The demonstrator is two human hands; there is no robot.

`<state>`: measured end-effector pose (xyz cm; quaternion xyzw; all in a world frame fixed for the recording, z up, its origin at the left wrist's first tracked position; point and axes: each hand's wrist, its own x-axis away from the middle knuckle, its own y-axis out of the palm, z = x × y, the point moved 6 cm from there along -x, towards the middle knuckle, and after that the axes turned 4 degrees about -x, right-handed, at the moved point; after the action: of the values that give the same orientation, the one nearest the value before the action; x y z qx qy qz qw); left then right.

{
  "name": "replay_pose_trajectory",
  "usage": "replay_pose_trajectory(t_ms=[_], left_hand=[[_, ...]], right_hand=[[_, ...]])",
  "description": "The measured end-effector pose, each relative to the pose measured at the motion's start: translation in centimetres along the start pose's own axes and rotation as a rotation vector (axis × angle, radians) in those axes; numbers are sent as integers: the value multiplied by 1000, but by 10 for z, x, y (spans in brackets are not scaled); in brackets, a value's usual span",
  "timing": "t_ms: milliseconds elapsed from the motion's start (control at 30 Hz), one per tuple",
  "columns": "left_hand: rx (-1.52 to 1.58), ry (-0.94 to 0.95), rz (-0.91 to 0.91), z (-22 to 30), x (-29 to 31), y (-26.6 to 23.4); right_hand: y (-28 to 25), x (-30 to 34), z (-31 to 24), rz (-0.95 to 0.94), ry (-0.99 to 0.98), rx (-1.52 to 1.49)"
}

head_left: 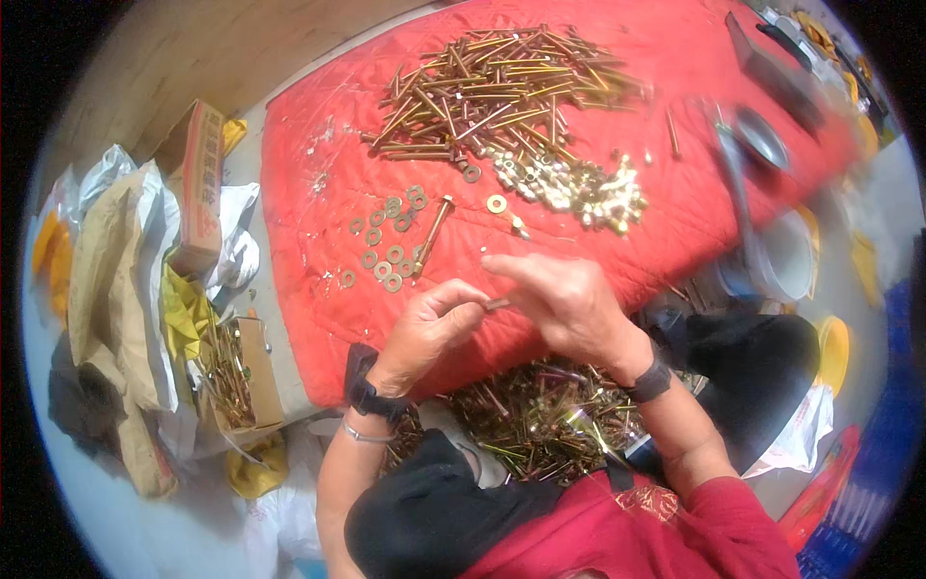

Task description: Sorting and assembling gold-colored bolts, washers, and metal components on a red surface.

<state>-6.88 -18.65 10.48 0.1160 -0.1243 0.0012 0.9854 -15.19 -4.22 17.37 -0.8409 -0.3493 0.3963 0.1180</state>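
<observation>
Close above the near edge of the red quilted cloth (318, 328), my two hands meet. My left hand (434, 328) pinches a metal bolt (498, 304), of which only a short stretch of shank shows. My right hand (574, 304) is bent over the other end, slightly blurred; whatever its fingers grip is hidden. Just beyond my left hand lie a single long bolt (434, 234) and several flat washers (394, 254). One washer (496, 204) and a couple of nuts (521, 228) rest ahead of my right hand.
Farther back are a heap of long brassy bolts (502, 92) and a pile of shiny nuts (588, 193). More assembled-looking bolts (550, 415) lie below the cloth's near edge. Cartons (201, 188) and bags (116, 280) stand left; a metal bowl (762, 140) sits right.
</observation>
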Motion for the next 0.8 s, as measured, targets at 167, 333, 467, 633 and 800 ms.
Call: replay_pose_trajectory(t_ms=[167, 333, 467, 633, 800], left_hand=[[-37, -43, -57, -2, -1, -7], [-635, 355, -350, 31, -2, 31], [-651, 265, 131, 43, -20, -11], [-1426, 474, 740, 48, -17, -51], [-1404, 420, 754, 35, -22, -61]], right_hand=[[-4, -1, 6, -71, 274, -172], [-16, 3, 27, 68, 360, -265], [-19, 8, 40, 122, 362, -222], [-14, 8, 43, 72, 352, -165], [-12, 10, 52, 83, 320, -133]])
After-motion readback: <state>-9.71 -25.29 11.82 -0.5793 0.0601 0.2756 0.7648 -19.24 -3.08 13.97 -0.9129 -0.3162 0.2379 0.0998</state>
